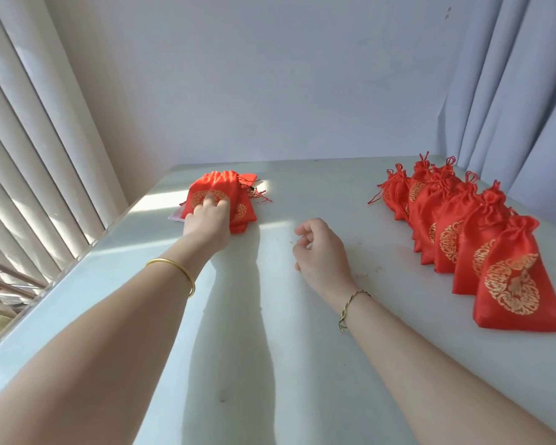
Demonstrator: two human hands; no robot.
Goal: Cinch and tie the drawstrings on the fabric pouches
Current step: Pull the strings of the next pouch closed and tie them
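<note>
Pale vertical blinds (29, 149) hang at the far left beside a smooth white table (270, 364). On the table's left side, near the wall, lies a small pile of red pouches (235, 191) of glossy satin, each printed with a round gold emblem. The top one's mouth is gathered into soft pleats, and thin red cords trail to its right. The left hand (206, 220), a plain gold bangle (174, 271) on its wrist, rests on the top pouch with its fingertips on the emblem; whether it pinches the cloth I cannot tell. The right hand (321, 252), wearing a thin twisted bracelet (350, 306), rests mid-table, loosely curled and holding nothing. At the right, a row of tied pouches (463, 239) overlaps like shingles, necks cinched and cords knotted. Their contents are hidden.
</note>
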